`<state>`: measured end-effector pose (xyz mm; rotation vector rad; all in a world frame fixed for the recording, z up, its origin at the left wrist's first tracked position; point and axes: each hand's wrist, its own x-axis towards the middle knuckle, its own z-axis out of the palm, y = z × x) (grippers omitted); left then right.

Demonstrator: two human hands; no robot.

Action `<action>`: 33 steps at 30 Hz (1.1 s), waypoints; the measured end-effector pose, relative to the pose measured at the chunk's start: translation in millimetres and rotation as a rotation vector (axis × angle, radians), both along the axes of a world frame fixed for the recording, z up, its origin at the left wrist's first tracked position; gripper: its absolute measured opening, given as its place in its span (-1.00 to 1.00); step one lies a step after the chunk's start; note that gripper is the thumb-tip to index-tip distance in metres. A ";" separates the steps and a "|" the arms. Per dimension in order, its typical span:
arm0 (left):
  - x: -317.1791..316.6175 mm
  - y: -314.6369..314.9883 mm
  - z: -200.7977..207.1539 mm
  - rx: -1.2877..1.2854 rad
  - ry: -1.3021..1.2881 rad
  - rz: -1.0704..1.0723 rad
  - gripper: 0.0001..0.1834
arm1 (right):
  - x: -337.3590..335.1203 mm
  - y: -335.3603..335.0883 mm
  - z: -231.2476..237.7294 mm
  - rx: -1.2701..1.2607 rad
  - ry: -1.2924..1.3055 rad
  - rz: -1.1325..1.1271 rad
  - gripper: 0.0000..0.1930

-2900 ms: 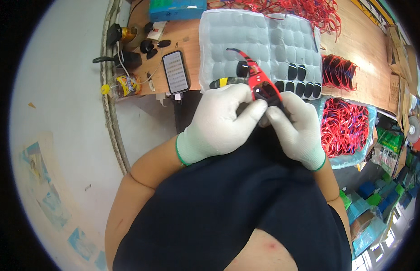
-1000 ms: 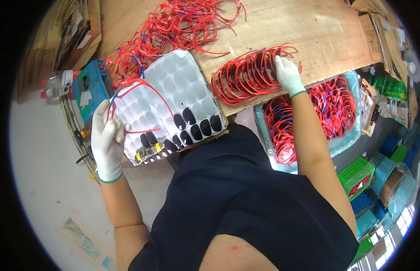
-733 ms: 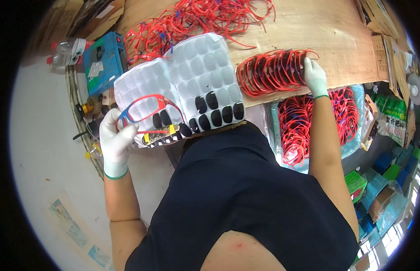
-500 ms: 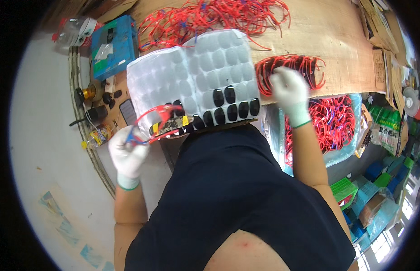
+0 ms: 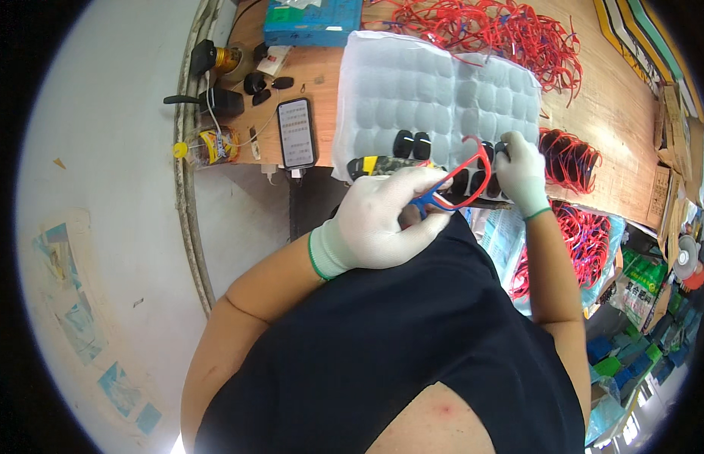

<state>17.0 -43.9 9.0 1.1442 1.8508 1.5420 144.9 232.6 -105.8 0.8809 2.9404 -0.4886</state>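
My left hand (image 5: 390, 216), in a white glove, is closed on a red and blue spectacle frame (image 5: 477, 185) held over the near edge of the tray. Black lenses (image 5: 403, 144) stand in the near rows of a white moulded tray (image 5: 397, 83). My gloved right hand (image 5: 522, 174) is at the tray's near right part, its fingers pinched on a black lens (image 5: 501, 148), partly hidden. A dark patterned tool with yellow tape (image 5: 371, 164) lies along the tray's near edge, partly behind my left hand.
Loose red frames (image 5: 511, 38) are heaped beyond the tray. A row of red frames with dark lenses (image 5: 568, 160) lies to its right, and a lined box of red frames (image 5: 575, 242) stands below. Left are a phone (image 5: 297, 134), a blue box (image 5: 314, 26) and a bottle (image 5: 216, 146).
My left hand has brought the spectacle frame rightward, in front of the tray. My right hand has left the row of finished-looking frames and come to the lenses. The view has shifted.
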 end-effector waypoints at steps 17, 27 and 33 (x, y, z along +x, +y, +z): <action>-23.6 -14.6 -22.1 -0.140 -0.176 -0.276 -0.79 | -5.5 -152.7 108.7 -1.123 0.745 -0.276 -0.67; -3.4 13.0 25.6 -0.160 -0.270 -0.451 -0.81 | 18.5 -90.4 107.5 -1.976 0.571 -0.193 -0.66; 0.0 32.2 34.9 -0.250 -0.014 -0.422 -0.78 | 23.6 -67.2 107.6 -1.966 0.492 -0.213 -0.69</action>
